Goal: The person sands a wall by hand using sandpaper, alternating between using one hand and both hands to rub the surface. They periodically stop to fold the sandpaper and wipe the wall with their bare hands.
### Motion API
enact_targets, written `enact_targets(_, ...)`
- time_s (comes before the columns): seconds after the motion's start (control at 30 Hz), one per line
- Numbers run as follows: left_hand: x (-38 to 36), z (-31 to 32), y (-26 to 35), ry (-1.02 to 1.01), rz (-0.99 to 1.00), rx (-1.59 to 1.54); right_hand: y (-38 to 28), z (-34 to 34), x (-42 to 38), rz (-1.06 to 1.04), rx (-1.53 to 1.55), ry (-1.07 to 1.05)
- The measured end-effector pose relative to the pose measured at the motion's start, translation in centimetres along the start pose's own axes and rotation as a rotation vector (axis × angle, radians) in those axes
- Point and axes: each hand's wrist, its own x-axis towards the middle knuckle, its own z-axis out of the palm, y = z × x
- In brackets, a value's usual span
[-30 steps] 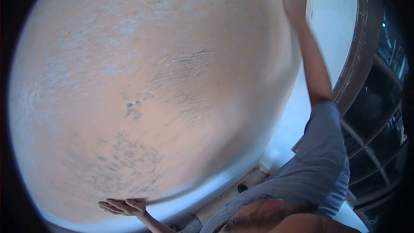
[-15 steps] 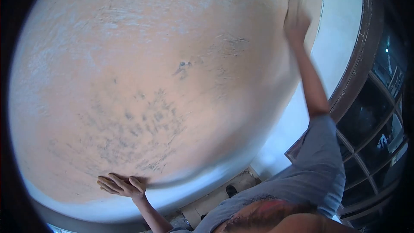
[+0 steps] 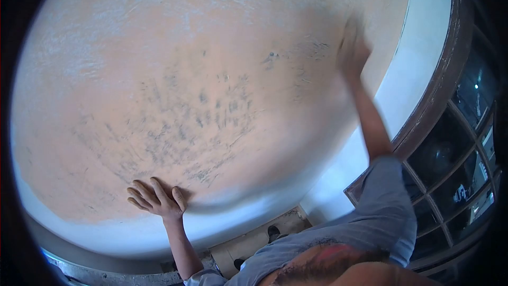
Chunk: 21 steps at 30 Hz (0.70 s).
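Note:
A large wall (image 3: 227,137), peach-coloured with whitish streaks and dark scuffed patches, fills most of the view. My left hand (image 3: 160,198) lies against its lower part, palm to the surface, fingers spread and dusty, holding nothing visible. Higher up on the right, my right hand (image 3: 353,55) is at the wall near the border of the peach area. Motion smears its fingers, so whether something is under them cannot be made out. A small dark pit (image 3: 271,54) marks the wall between the hands.
A white band (image 3: 423,37) edges the peach area on the right, beside a brown frame (image 3: 450,74) and dark window panes (image 3: 442,153). Below are a pale ledge or floor strip (image 3: 248,243) and a dark shoe (image 3: 273,231).
The view has shifted, so the wall marks sit further right and higher. My right hand appears lower and slightly left, still blurred. My left hand appears higher, fingers more spread.

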Motion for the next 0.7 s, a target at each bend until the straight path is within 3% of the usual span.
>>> enact_targets(0.07,-0.2,0.1,-0.2,0.001,0.008,-0.004,3.6,1.8,10.6,0.026,-0.110,0.102)
enact_targets(0.1,-0.3,0.2,-0.1,0.007,0.019,-0.007,4.4,2.1,15.2,-0.083,-0.153,0.174)
enact_targets(0.17,-0.3,0.3,0.2,0.004,0.001,-0.017,-1.8,0.6,19.2,0.336,-0.011,0.115)
enact_targets(0.2,-0.4,0.4,0.2,0.015,-0.010,-0.022,-1.2,0.9,17.6,0.334,-0.012,0.107)
enact_targets(0.23,-0.5,0.4,0.2,0.025,-0.021,-0.027,-0.4,1.4,14.5,0.082,-0.084,0.140)
enact_targets(0.3,-1.2,0.6,0.1,0.002,-0.047,-0.030,-1.0,1.7,6.0,-0.077,-0.082,0.145)
enact_targets(0.37,-1.3,0.8,-0.1,0.014,-0.031,-0.039,-7.1,-0.5,-4.7,0.398,0.194,-0.067)
enact_targets(0.43,-1.1,0.5,0.0,0.006,-0.023,-0.051,-8.6,-0.7,-11.7,-0.234,0.133,-0.097)
enact_targets(0.47,-1.0,0.6,-0.1,0.013,-0.014,-0.037,-8.3,-0.2,-10.8,-0.232,0.145,-0.092)
enact_targets(0.5,-1.1,0.6,-0.2,0.011,0.007,-0.032,-8.5,-0.1,-7.7,-0.101,0.144,-0.084)
enact_targets(0.53,-1.1,0.6,-0.4,0.005,0.019,-0.032,-8.1,0.1,-3.4,0.029,0.140,-0.076)
enact_targets(0.6,-1.1,0.7,-0.2,0.023,0.019,-0.026,-4.4,1.9,6.3,0.090,0.037,-0.050)
enact_targets(0.63,-1.2,0.7,-0.1,0.018,0.020,-0.029,1.4,4.2,12.3,-0.606,-0.427,0.300)
enact_targets(0.7,-1.2,0.7,-0.1,0.020,0.003,-0.025,-8.7,1.6,15.6,0.201,0.098,0.102)
